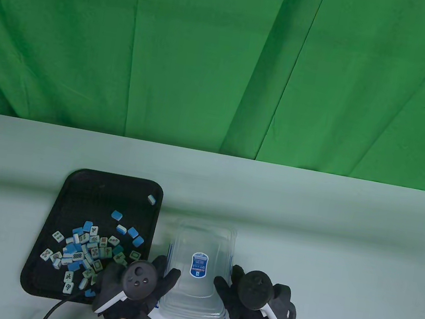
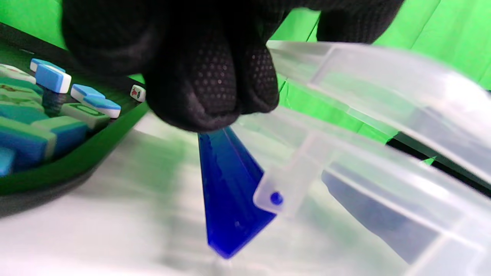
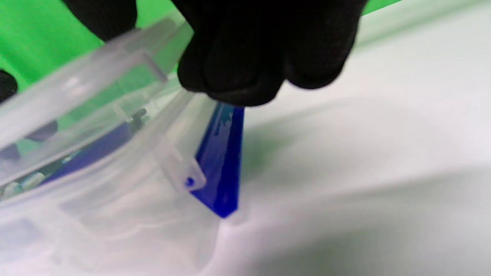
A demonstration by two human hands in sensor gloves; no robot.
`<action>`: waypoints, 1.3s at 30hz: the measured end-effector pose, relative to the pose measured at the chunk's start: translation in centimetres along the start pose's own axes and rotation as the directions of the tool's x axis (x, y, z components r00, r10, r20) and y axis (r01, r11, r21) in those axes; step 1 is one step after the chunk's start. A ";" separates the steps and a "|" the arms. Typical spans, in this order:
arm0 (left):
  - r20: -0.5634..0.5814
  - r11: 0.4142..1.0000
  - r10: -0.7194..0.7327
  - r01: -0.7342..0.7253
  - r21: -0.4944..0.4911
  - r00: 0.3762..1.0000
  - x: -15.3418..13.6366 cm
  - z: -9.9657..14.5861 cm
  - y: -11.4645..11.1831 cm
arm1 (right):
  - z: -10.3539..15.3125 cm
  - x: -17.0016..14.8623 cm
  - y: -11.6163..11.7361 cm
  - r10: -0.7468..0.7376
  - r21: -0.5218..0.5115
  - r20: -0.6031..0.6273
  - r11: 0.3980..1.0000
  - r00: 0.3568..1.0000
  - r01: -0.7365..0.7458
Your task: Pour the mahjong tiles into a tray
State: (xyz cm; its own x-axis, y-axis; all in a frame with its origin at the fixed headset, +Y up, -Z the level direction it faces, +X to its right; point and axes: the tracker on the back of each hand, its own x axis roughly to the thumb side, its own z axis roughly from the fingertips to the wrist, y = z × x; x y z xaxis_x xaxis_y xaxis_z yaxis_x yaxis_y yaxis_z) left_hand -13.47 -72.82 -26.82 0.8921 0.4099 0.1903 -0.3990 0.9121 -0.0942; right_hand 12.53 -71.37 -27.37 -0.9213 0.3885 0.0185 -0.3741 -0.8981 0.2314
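Pale table [image 1: 309,207], green backdrop [image 1: 228,57]. Clear container [image 1: 198,270] lay lengthwise away from the person beside tray [image 1: 70,193]; left hand [image 1: 137,280] and right hand [image 1: 255,299] gripped its sides.

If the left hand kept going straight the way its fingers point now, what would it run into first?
The left hand already holds the clear box by its blue side clip. Pushing on up and to the right, it would likely only press into the box wall; depth is unclear.
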 end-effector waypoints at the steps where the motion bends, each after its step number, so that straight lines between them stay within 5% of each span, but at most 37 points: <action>1: -0.001 1.000 -0.001 0.001 0.001 1.000 0.0 0.0 0.0 | 0.0 0.0 0.1 0.004 0.010 -0.005 1.000 1.000 -0.004; 39: -0.048 0.995 -0.042 0.037 -0.097 0.998 0.2 -0.2 -0.5 | -0.4 0.2 0.7 0.056 0.113 -0.043 0.992 0.998 -0.051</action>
State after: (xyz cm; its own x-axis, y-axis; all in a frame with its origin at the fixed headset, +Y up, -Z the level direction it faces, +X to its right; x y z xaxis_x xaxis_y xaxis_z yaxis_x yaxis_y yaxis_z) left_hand -13.08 -73.21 -26.94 0.9172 0.3704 0.1466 -0.3431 0.9216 -0.1816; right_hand 12.01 -72.04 -27.59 -0.9445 0.3283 -0.0099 -0.3121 -0.8876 0.3388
